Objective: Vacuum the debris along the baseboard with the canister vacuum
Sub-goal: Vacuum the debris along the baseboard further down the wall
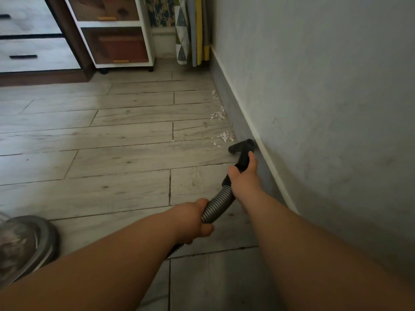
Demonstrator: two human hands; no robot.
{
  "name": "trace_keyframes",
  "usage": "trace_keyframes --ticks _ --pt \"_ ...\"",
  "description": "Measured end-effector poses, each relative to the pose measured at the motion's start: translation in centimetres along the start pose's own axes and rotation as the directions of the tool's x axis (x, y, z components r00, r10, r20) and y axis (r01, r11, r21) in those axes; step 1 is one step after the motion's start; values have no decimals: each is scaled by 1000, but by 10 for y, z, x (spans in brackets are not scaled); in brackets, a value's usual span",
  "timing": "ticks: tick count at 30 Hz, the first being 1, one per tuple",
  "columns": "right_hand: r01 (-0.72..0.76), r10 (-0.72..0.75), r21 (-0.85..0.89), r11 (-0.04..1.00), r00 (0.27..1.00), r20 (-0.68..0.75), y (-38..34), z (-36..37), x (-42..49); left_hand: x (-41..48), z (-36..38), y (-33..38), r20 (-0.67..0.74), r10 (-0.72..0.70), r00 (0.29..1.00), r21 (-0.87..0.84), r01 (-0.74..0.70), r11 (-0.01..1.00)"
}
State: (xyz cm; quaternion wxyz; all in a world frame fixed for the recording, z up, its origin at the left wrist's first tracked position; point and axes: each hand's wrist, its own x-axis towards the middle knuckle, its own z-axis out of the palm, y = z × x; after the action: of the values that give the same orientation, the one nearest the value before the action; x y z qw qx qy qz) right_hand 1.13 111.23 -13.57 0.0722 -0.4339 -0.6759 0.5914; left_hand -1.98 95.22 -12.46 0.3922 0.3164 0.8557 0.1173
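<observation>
Both bare arms reach forward from the frame's bottom. The right hand is clenched at centre right; the left hand is fisted below it.

The pale wood-look plank floor lies open to the left of the grey baseboard, which walls off the right. Scattered white debris hugs its foot. Ahead, folded patterned boards block the corner; a white drawer cabinet and the grey canister vacuum bound the left.
</observation>
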Motion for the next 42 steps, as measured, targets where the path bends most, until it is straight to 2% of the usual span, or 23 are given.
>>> trace_keyframes --ticks 12,24,31,35,38,42 --pt "2 -11 134 991 997 73 -11 21 2 -11 -9 -4 -97 -69 993 57 75 996" --pt "-16 3 68 998 982 190 -20 22 4 -16 -8 -9 -123 -54 991 -4 54 999" --pt "-18 18 -7 1000 998 67 -19 21 -3 -16 -6 -7 -114 -29 993 -16 28 999" --pt "-47 44 -73 996 998 -46 -22 -2 -1 -6 -2 10 -167 56 984 64 -46 997" --pt "-41 31 -169 985 998 -60 -22 -15 -5 0 7 19 -157 111 981 53 -104 993" --pt "-35 28 -168 985 998 -48 -19 -17 -7 1 12 13 -158 139 978 76 -129 989"
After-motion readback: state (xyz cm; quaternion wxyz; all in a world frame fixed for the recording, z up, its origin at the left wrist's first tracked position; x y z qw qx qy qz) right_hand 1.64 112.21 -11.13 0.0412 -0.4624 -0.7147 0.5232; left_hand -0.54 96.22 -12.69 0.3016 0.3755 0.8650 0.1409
